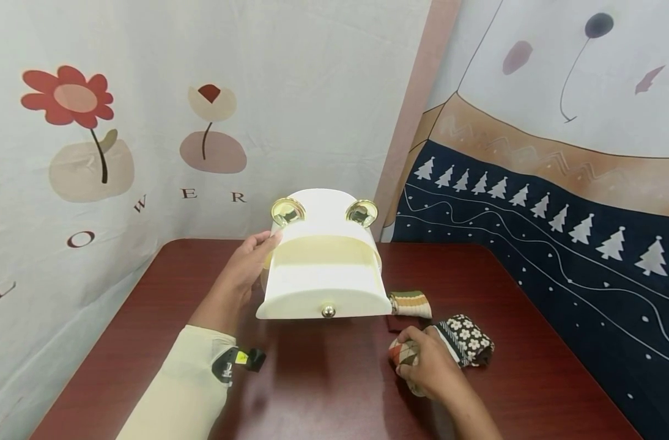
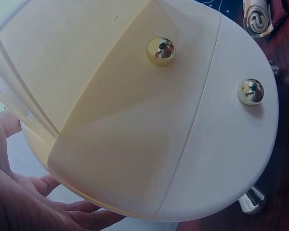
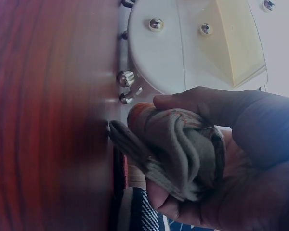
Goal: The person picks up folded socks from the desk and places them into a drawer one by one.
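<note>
A white drawer box with a rounded body stands on the table, its upper drawer pulled out toward me. Shiny round knobs mark the front, and small metal feet show below. My left hand rests against the box's left side, thumb at the edge and fingers stretched along the wall. At the right front, my right hand grips a rolled-up patterned sock between thumb and fingers, close over the table. Part of that roll is hidden by the hand.
A black rolled sock with white flowers lies just beyond my right hand. Behind it, near the box's right corner, sits a striped rolled sock beside a maroon one. The dark red table meets hanging printed cloths behind.
</note>
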Demonstrator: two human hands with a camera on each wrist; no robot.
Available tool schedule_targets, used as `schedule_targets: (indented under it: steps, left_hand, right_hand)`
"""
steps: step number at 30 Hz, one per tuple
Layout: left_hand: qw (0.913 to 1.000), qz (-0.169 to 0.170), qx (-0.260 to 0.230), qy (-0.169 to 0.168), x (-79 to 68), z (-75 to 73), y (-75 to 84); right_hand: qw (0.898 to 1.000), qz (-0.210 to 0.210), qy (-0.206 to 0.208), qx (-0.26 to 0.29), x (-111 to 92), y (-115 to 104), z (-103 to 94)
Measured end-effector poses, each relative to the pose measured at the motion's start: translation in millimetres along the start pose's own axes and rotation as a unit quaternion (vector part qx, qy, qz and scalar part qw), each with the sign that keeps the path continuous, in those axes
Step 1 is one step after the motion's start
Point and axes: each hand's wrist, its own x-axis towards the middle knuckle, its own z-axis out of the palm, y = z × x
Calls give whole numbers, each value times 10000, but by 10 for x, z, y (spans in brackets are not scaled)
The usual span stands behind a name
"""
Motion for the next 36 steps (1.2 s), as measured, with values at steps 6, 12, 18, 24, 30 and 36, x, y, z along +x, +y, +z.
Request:
schedule_targets:
  steps: [6, 12, 18, 24, 30, 36]
  left_hand:
    - [10000, 27, -20, -8, -1, -3, -8]
    - [10000, 54, 9, -28, -4, -1, -10]
    - [10000, 33, -26, 4, -7, 0, -3]
    - [10000, 0, 5, 19, -23, -1, 4]
    - [10000, -20, 40, 5, -38, -2, 3]
    - [10000, 7, 39, 10, -43, -2, 1]
  right_hand:
    - [9993, 335, -1, 146, -25, -175, -102]
    - [9990, 151, 407, -124, -29, -235, -150]
    - [9976, 52, 684, -51, -66, -280, -197]
    - [9966, 66, 823, -9, -103, -353, -251]
    - [9925, -81, 1210, -139, -135, -427, -292]
    - [9874, -133, 1573, -128, -157, -485, -317]
